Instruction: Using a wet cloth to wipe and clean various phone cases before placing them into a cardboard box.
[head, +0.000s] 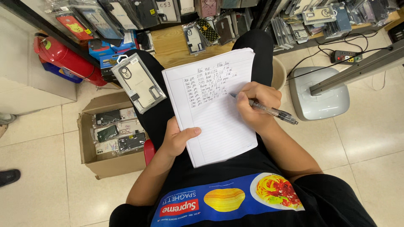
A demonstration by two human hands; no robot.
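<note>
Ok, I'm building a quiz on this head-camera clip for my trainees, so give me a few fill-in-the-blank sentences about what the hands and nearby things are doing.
1. The right hand holds a ____ with its tip on the lined notebook.
2. The left hand grips the notebook's ____ edge.
3. A packaged phone case rests on the person's left ____.
4. More phone cases lie in a ____ box on the floor.

Missing words: pen; left; knee; cardboard

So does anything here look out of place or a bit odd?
Mostly no. One thing: a packaged phone case lies loose and tilted on the person's left knee, part of it hanging off over the cardboard box. The left hand steadies the notebook; the right hand writes with a pen.
</note>
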